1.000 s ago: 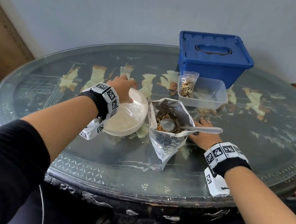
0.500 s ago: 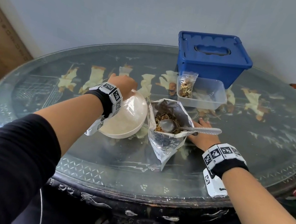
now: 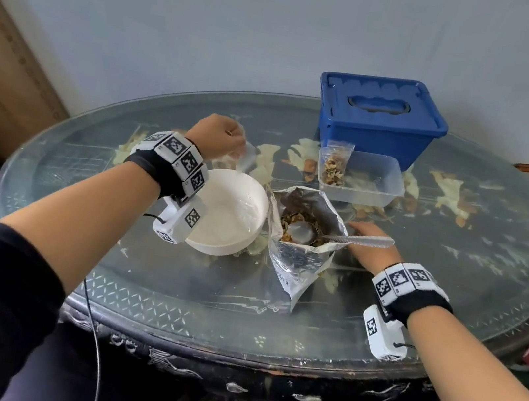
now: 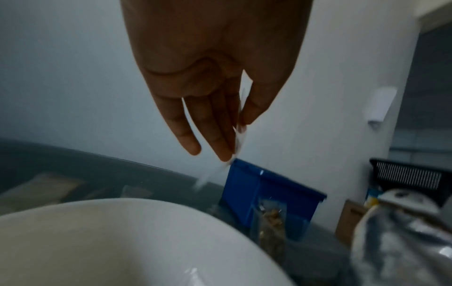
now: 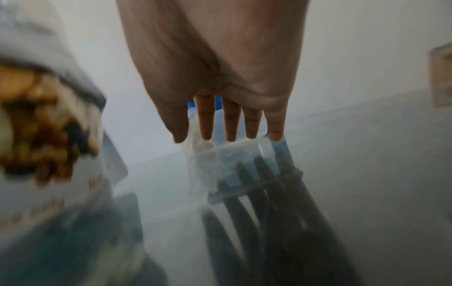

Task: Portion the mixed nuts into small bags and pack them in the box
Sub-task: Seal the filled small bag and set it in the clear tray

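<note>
**Film bag pinched at its edge, above the bowl**

Bag (image 3: 245, 159): a clear, empty small one, held by your left hand (image 3: 219, 137) between thumb and the sides of the fingers (image 4: 215, 123); it hangs below the fingertips, just past the far rim of the white bowl (image 3: 230, 212). Judge it near weightless, limp and slick, likely to cling shut. Pinch one lip of the mouth only, so the other lip can fall away and open it.

Your right hand (image 3: 370, 245) lies flat on the glass table (image 3: 454, 265), fingers straight and spread, holding nothing. The spoon (image 3: 354, 239) handle crosses above it; its scoop sits in the open foil nut pouch (image 3: 302, 237), just left of your thumb. The pouch looks crinkly and top-heavy, so steady it low when you scoop.

Beyond your right fingertips: one filled bag (image 3: 334, 166) standing in the clear tub (image 3: 380, 184), then the blue box (image 3: 379, 121), lid on.
</note>
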